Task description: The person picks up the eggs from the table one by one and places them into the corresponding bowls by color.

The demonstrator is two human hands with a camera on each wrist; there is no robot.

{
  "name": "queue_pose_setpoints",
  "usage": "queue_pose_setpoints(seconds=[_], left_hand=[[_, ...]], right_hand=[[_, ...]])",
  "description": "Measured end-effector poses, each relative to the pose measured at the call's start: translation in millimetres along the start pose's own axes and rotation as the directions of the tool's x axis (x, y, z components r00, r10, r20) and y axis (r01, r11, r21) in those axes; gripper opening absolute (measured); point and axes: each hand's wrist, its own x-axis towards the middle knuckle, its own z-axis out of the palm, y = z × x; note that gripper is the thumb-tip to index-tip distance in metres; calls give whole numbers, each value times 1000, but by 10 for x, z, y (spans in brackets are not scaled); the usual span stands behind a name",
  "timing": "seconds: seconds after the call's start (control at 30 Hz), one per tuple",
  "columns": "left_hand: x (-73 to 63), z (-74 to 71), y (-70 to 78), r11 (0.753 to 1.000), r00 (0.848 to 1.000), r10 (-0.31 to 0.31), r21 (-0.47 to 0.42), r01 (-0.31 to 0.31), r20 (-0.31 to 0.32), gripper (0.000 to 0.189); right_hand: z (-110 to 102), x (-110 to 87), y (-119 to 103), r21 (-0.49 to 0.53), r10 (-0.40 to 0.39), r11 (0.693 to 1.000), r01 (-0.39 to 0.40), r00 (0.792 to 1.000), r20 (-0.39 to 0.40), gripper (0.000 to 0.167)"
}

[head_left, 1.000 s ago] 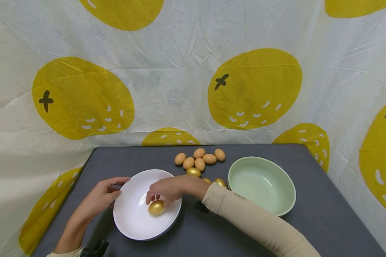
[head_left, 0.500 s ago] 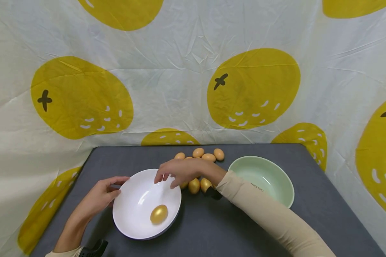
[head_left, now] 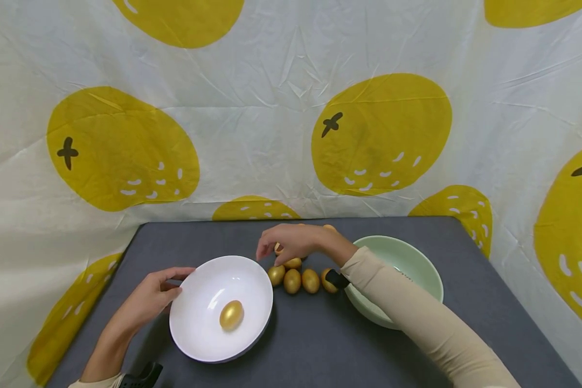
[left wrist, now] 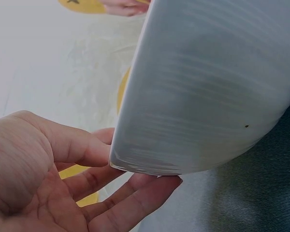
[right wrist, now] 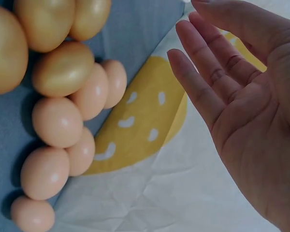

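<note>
On the left of the head view stands a white bowl [head_left: 199, 310] with one golden egg [head_left: 231, 316] lying inside it. My left hand [head_left: 151, 296] holds the bowl's left rim; in the left wrist view the thumb is at the rim and fingertips [left wrist: 157, 191] touch the outer wall. My right hand [head_left: 293, 241] hovers over the egg group, its fingers relaxed and holding nothing. Below it several golden eggs [head_left: 292, 281] sit right of the bowl. Brown eggs [right wrist: 57, 122] lie behind these, mostly hidden by the hand in the head view.
A pale green bowl [head_left: 361, 304] stands on the right, partly covered by my right sleeve [head_left: 417, 307]. The dark grey tablecloth [head_left: 310, 345] covers the table. Behind its far edge hangs a white curtain [head_left: 257, 145] with yellow fruit prints.
My right hand let go of the golden egg in the white bowl, then moved up and right over the egg group. The egg rolled slightly. My left hand stayed at the rim.
</note>
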Motion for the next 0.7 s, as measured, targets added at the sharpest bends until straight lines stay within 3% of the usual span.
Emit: queue_pose_setpoints(seconds=[0.5,0.7], left_hand=[[43,-42,2,1000,1000,-6,5,6,4,45],[52,-43,-3,1000,1000,-6,-4,6,2,45]], right_hand=[[69,98,140,13,98,995,-99,993,58,33],[141,176,182,-38,127,992,-124,987,96,36]])
